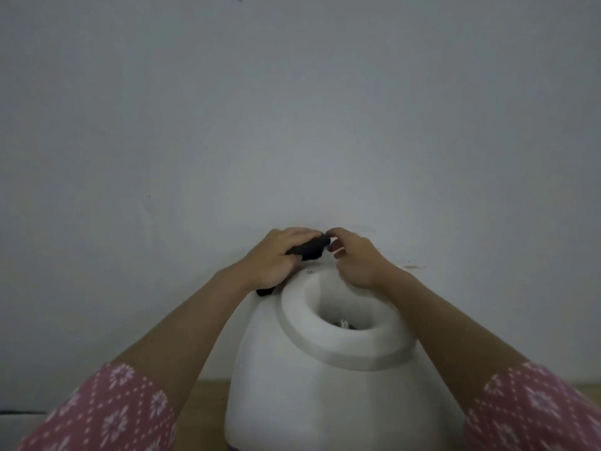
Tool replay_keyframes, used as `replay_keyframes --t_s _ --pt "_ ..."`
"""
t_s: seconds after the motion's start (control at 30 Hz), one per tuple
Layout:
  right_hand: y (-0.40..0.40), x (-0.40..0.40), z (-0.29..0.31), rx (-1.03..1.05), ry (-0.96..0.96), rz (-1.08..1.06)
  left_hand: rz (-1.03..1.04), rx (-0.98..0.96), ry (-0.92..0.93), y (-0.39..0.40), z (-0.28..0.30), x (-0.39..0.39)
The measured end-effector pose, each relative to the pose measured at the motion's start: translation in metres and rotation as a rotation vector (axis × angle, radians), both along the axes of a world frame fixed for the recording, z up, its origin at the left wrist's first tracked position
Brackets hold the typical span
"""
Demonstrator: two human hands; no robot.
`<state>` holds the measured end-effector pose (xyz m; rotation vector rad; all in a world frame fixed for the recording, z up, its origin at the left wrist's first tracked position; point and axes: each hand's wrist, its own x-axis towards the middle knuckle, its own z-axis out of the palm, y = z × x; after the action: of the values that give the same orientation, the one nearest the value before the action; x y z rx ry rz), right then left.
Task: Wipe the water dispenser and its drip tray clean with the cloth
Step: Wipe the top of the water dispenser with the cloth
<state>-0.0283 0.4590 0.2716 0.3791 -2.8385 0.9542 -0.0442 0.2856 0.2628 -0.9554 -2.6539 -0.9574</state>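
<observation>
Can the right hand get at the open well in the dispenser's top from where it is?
Probably yes: the right hand sits at the rim, and the well below it is uncovered.

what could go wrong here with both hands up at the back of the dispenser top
1. The dark cloth is bunched up, gripped in the left hand and pinched by the right hand; bunched like that, it may wipe only a narrow strip and miss spots.
2. The work is behind the open bottle well of the water dispenser; dirt or a dropped cloth could fall inside.
3. Both arms reach over to the far edge near the wall, so pushing may shift the unit.
</observation>
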Motion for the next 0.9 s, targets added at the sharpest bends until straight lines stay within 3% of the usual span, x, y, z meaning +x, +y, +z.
replay_keyframes --t_s 0.13,0.23,0.5,0.63,0.9 --pt "0.001 -0.008 -0.005 0.052 -0.003 0.011 -0.077 -0.079 -0.123 0.006 -0.006 -0.012" --pt "0.002 -0.007 -0.006 0.068 -0.02 0.015 -0.067 -0.005 -0.191 0.0 -0.001 -0.007" --pt "0.004 -0.004 -0.005 0.073 -0.043 0.02 0.156 0.254 -0.18 -0.075 -0.014 0.02" --pt "0.006 -0.005 -0.003 -0.029 -0.051 -0.006 0.221 0.353 -0.11 -0.059 -0.012 0.018" --pt "0.017 -0.008 -0.009 -0.395 -0.02 -0.137 -0.119 0.049 0.079 0.022 -0.001 0.009"
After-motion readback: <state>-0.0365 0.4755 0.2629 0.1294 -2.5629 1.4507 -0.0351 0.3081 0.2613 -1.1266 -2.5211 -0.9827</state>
